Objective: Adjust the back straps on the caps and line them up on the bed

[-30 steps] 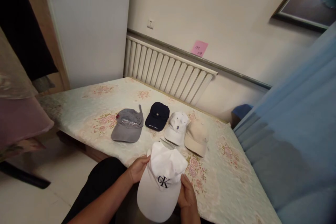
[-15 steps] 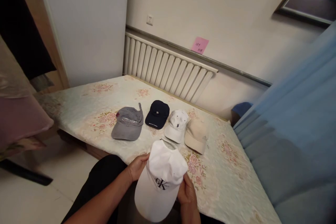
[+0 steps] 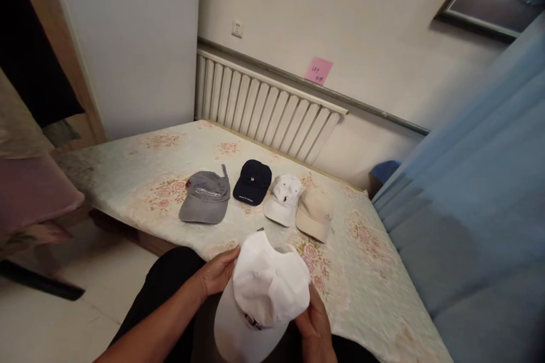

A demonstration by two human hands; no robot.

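A white baseball cap (image 3: 272, 281) is held over my lap, its brim toward me and its back opening facing away. My left hand (image 3: 219, 270) grips the cap's left side, and my right hand (image 3: 314, 312) grips its right side; the fingertips are partly hidden behind the cap. The dark logo on its front is mostly out of sight. Beyond it on the bed lie a grey cap (image 3: 206, 197), a navy cap (image 3: 252, 182), a white cap with a small dark emblem (image 3: 283, 200) and a beige cap (image 3: 314, 214), brims toward me.
The floral-covered bed (image 3: 361, 289) stretches ahead to a white radiator (image 3: 264, 105) on the wall. A blue curtain (image 3: 481, 181) hangs at the right. Clothes (image 3: 38, 193) are at the left, and a pink note (image 3: 319, 70) is on the wall.
The white cap in my hands has tipped so its crown top shows more and the front logo less. My right hand has shifted slightly right. The view has turned a little.
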